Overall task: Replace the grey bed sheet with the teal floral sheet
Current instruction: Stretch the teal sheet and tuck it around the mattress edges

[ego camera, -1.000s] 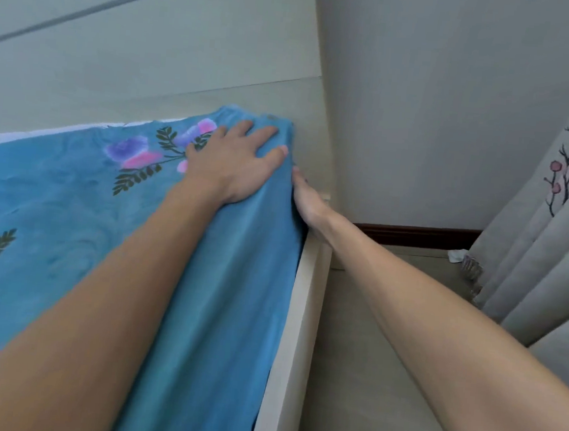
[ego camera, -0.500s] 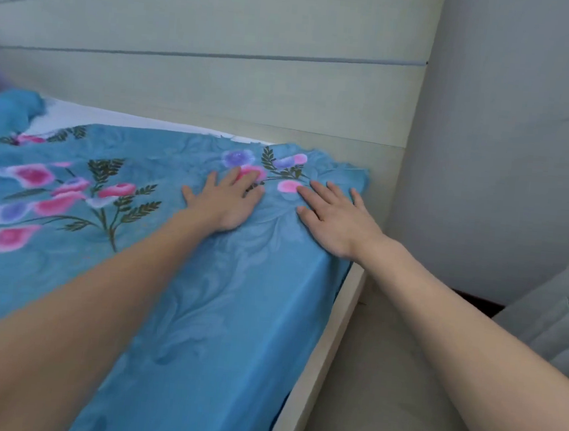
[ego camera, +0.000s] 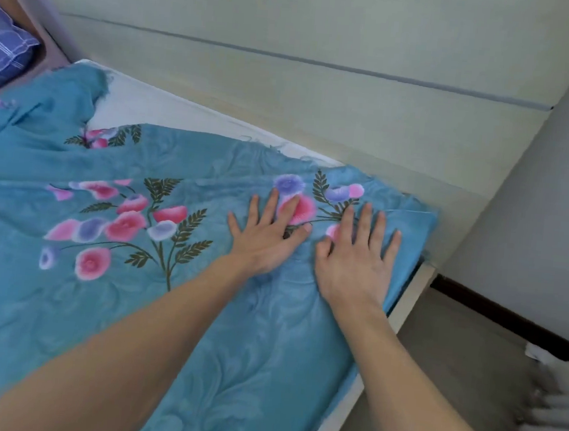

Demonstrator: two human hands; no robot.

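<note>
A: Status on the teal floral sheet (ego camera: 237,342)?

B: On the bed, spread over the mattress (ego camera: 168,109). It reaches the bed's near-right corner and drapes over the right edge down to the bed frame (ego camera: 410,295).

A: Hands?

B: Both released, flat, fingers spread, gripping nothing. Left hand (ego camera: 267,238) and right hand (ego camera: 358,259) sit side by side on the sheet just inside that corner, palms down. Reads as pressing to pin the cloth and smooth it toward the corner, not a grasp.

A: Why there?

B: My guess: the corner is the anchor. Hold it flat and the rest can be pulled square without this end creeping.

A: Coverage along the headboard (ego camera: 287,91) edge?

B: Not done. A strip of bare white mattress shows between the sheet's far edge and the headboard, widening toward the left. The sheet is bunched and folded back at the far-left corner.

A: Grey sheet?

B: Not visible in this view. Can't say where it is.

A: Anything else around?

B: Checked pillow (ego camera: 1,49) at the far left, off the bed. Curtain (ego camera: 555,407) at the lower right, blurred.

A: Risk?

B: Loose drape on the right edge isn't tucked, as far as I can see. Pulling from the left could drag this corner off.
</note>
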